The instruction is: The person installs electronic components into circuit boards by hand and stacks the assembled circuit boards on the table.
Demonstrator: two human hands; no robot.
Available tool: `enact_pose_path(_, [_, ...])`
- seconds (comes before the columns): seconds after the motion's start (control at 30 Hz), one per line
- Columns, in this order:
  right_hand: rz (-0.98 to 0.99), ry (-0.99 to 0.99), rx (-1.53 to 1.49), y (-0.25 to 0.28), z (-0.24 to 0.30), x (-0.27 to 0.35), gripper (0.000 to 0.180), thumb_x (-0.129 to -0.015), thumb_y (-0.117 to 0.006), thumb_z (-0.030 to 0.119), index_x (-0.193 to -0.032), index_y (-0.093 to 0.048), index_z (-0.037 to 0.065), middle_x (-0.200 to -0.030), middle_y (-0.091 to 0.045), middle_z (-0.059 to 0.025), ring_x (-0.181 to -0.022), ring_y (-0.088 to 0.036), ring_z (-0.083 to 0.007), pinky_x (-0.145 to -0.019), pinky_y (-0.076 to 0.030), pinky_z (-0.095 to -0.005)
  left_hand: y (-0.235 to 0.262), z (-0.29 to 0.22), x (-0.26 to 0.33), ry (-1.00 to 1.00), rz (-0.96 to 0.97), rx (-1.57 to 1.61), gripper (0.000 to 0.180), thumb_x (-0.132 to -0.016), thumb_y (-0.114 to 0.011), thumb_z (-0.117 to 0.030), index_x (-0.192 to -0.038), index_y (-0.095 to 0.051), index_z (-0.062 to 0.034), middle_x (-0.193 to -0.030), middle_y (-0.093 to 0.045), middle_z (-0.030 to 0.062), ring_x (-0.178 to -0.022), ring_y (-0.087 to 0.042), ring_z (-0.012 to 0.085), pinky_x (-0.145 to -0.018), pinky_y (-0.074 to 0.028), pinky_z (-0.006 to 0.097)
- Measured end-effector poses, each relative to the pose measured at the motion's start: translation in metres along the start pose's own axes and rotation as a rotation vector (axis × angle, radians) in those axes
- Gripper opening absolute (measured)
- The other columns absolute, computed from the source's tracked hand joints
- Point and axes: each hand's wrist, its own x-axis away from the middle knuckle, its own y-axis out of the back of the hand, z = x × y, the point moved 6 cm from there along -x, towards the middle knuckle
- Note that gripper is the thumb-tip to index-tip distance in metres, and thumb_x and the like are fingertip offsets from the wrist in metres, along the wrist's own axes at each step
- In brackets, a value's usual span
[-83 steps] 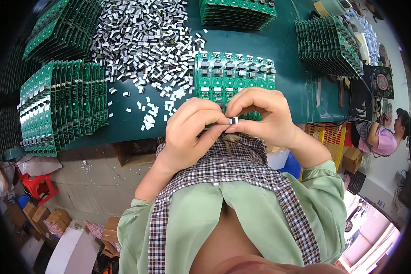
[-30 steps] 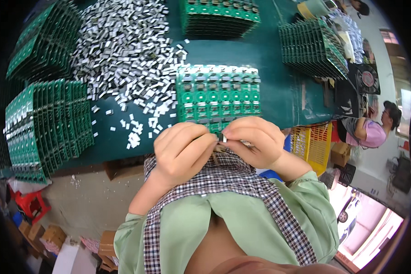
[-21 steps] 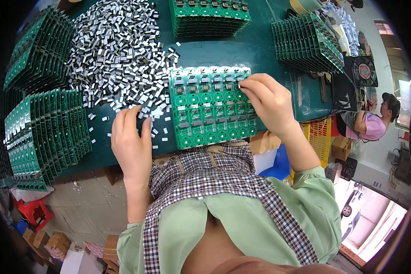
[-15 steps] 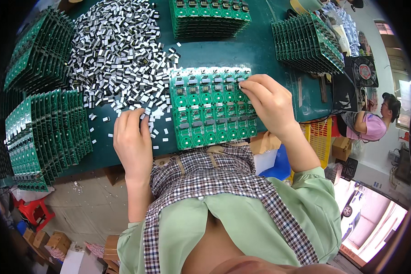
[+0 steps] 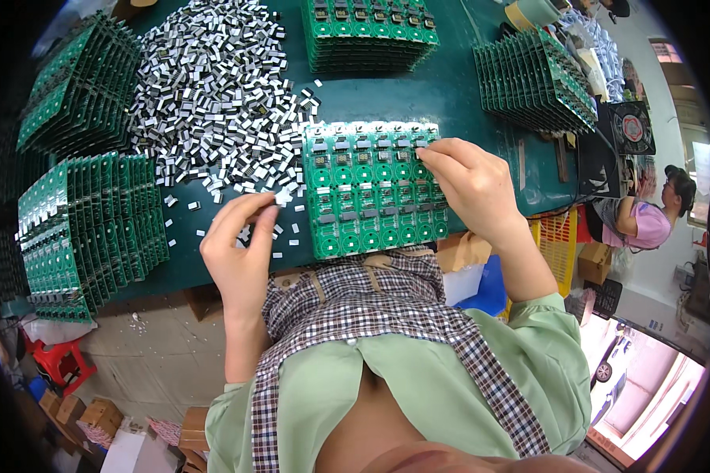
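Observation:
A green circuit board panel [image 5: 377,217] lies at the table's near edge, with rows of small digit displays and round printed outlines. My right hand [image 5: 477,185] is over its right side, thumb and forefinger pinched on a small display module [image 5: 420,150] at the upper right end of a row. My left hand [image 5: 241,240] is beside the panel, at the near edge of a heap of small white-and-black display modules [image 5: 217,94]. Its thumb and forefinger come together next to loose white pieces; whatever is between the tips cannot be made out.
Stacks of green panels stand at the left [image 5: 95,229], far left [image 5: 79,87], back [image 5: 371,35] and right [image 5: 532,79] of the green table [image 5: 355,94]. A yellow crate [image 5: 554,248] and a blue bin [image 5: 485,288] are right of my lap. Another person [image 5: 643,213] sits further right.
My left hand has moved right along the heap's near edge and turned, its thumb and forefinger closing together. My right hand remains at the panel's upper right. The view has shifted slightly.

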Motion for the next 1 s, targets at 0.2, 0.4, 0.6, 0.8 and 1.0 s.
enact_pose_path(0.2, [-0.074, 0.127, -0.414, 0.019, 0.052, -0.01, 0.041, -0.063, -0.078, 0.008, -0.102, -0.065, 0.003, -0.09, -0.066, -0.0131, -0.077, -0.065, -0.0281, -0.065, -0.054, -0.0351, -0.007, -0.032, 0.007, 0.11, 0.265, 0.475, 0.016, -0.078, -0.069, 0.0, -0.095, -0.066, -0.0001, -0.09, -0.065, 0.0063, -0.084, -0.062, 0.0119, -0.075, -0.05, 0.025])
enact_pose_path(0.4, [-0.233, 0.319, -0.46, 0.014, 0.082, -0.003, 0.027, -0.063, -0.077, 0.002, -0.087, -0.065, 0.003, -0.084, -0.065, -0.0101, -0.069, -0.065, -0.0229, -0.056, -0.053, -0.029, -0.043, -0.035, 0.019, 0.14, 0.485, 0.796, 0.014, -0.085, -0.064, -0.003, -0.097, -0.062, 0.0032, -0.093, -0.063, 0.0054, -0.087, -0.06, 0.0109, -0.078, -0.049, 0.025])
enact_pose_path(0.6, [-0.271, 0.199, -0.577, 0.015, 0.076, -0.004, 0.025, -0.063, -0.078, 0.001, -0.084, -0.065, 0.003, -0.083, -0.065, -0.0107, -0.069, -0.064, -0.0222, -0.058, -0.053, -0.0278, -0.047, -0.037, 0.025, 0.194, 0.498, 0.957, 0.012, -0.085, -0.064, -0.002, -0.096, -0.062, 0.0037, -0.092, -0.063, 0.0062, -0.087, -0.059, 0.0107, -0.078, -0.048, 0.026])
enact_pose_path(0.8, [-0.118, -0.1, -0.865, 0.002, 0.051, 0.0, 0.023, -0.065, -0.075, -0.003, -0.086, -0.064, 0.0, -0.084, -0.063, -0.0113, -0.076, -0.064, -0.0188, -0.065, -0.053, -0.0267, -0.04, -0.049, 0.02, 0.041, 0.392, 0.731, 0.016, -0.083, -0.066, -0.003, -0.098, -0.064, 0.0022, -0.097, -0.065, 0.0088, -0.09, -0.062, 0.0136, -0.08, -0.051, 0.027])
enact_pose_path(1.0, [-0.097, -0.226, -1.074, -0.004, 0.053, 0.007, 0.02, -0.067, -0.075, -0.004, -0.084, -0.064, -0.002, -0.085, -0.061, -0.0104, -0.074, -0.062, -0.0162, -0.063, -0.055, -0.0265, -0.037, -0.055, 0.024, -0.108, 0.355, 0.57, 0.014, -0.082, -0.066, -0.002, -0.095, -0.066, 0.0014, -0.097, -0.067, 0.0092, -0.088, -0.064, 0.0141, -0.077, -0.052, 0.027])
